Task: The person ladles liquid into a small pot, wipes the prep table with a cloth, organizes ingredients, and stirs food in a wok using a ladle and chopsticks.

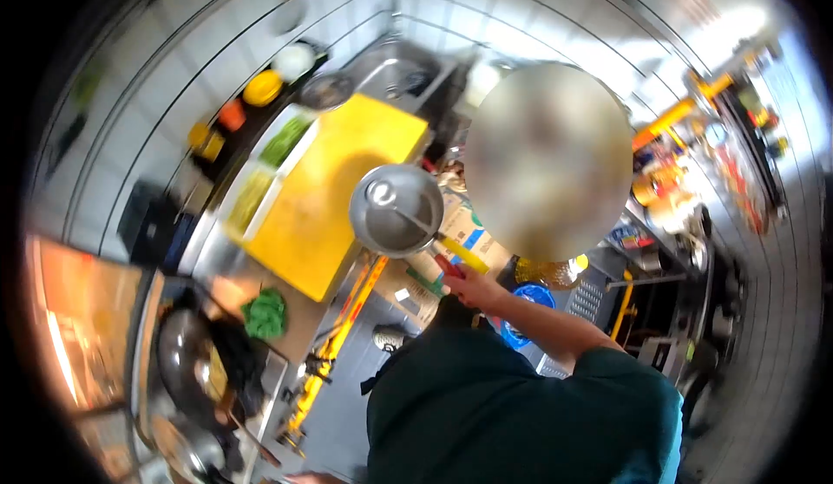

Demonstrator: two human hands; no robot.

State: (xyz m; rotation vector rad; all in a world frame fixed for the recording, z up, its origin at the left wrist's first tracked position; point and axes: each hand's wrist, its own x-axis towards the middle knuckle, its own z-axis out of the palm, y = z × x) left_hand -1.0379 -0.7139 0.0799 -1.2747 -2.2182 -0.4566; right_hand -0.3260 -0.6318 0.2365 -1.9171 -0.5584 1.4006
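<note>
My right hand is closed around a red handle that leads to a round metal pan. The pan hangs over the right edge of a yellow cutting board, its shiny inside facing up. A yellow handle sticks out from the pan's rim beside my fingers; I cannot tell whether it belongs to a separate utensil in the pan. At the bottom edge only a sliver of my left hand shows, near the stove side; its fingers are cut off.
White trays of green vegetables line the board's far side. A sink lies behind it. To the left are a green bundle and a dark wok. An oil bottle and blue tub stand right. A blurred disc hides the upper middle.
</note>
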